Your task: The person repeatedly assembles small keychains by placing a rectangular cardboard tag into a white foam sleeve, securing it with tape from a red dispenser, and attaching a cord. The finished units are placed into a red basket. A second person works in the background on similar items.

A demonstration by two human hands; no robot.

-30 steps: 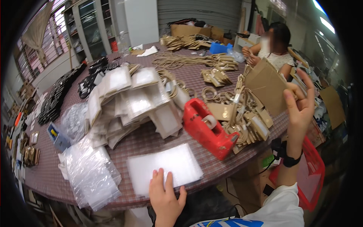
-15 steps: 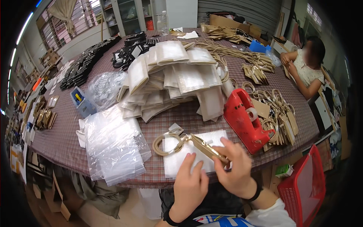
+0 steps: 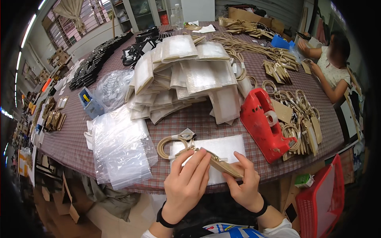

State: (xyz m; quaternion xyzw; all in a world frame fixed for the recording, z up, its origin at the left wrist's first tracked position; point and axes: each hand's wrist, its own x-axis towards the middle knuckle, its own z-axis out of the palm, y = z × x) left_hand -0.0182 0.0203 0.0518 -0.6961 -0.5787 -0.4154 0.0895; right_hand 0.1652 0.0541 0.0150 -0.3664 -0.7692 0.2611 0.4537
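A flat tan pouch [image 3: 220, 164] is tilted on edge between my two hands near the table's front edge. My left hand [image 3: 186, 184] has its fingers over the pouch's left end, by the metal fitting, with the thumb hidden. My right hand [image 3: 245, 184] pinches the right end between thumb and fingers. From the left end runs a coiled beige cord [image 3: 162, 147], lying on the table with a small clear-and-white tag [image 3: 188, 134] beside it. Underneath lies a white padded sleeve [image 3: 235, 146], partly covered by the pouch and my hands.
Behind, white sleeves [image 3: 202, 77] are heaped high. Clear plastic bags [image 3: 123, 148] lie at left, near a blue box [image 3: 90, 104] with pens. At right stand a red tape dispenser [image 3: 260, 127], corded tan pouches [image 3: 303, 123] and a red basket [image 3: 317, 202]. Another person [image 3: 333, 71] sits at far right.
My left hand has moved up onto the pouch's left end, where before it was held apart. My right hand has shifted slightly down, still holding the pouch. The other person's hands have separated.
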